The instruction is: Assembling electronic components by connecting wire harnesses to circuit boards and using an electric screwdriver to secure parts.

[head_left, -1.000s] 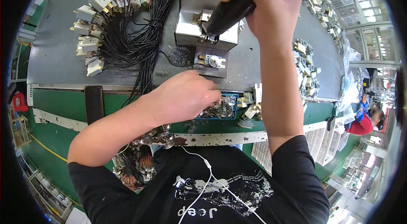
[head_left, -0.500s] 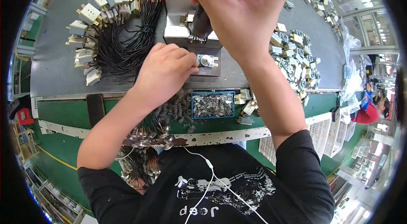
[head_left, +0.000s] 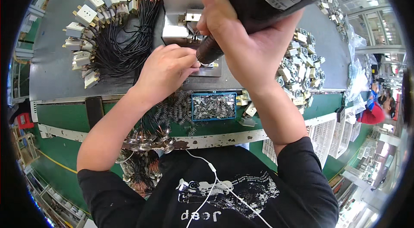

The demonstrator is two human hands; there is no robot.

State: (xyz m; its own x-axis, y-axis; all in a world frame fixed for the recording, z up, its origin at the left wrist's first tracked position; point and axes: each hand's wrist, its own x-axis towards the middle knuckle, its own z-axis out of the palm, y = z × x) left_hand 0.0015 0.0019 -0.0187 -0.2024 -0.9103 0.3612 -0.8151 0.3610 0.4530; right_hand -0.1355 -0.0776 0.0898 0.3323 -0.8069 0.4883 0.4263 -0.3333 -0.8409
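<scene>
My right hand (head_left: 254,51) is wrapped round a black electric screwdriver (head_left: 243,6), tilted so its tip points down and left. The tip meets a small pale part with brass pins (head_left: 214,65), which sits on a flat metal block (head_left: 211,72) and is mostly covered by the tool. My left hand (head_left: 168,68) is closed, with thumb and fingertips pinched against the left side of that part; what lies between them is hidden. Behind the block stands a metal fixture (head_left: 174,34) with brass-coloured pieces in it.
Left of the fixture lies a bundle of black wires (head_left: 125,51) ending in white plug housings (head_left: 87,15). Many housings (head_left: 297,66) are heaped at right. Nearer me are a blue tray (head_left: 214,119) of small metal pieces and loose springs (head_left: 174,107). A person in red (head_left: 373,113) is far right.
My right hand has brought the screwdriver down and toward me, its tip now over the part on the block. My left hand stays beside the part.
</scene>
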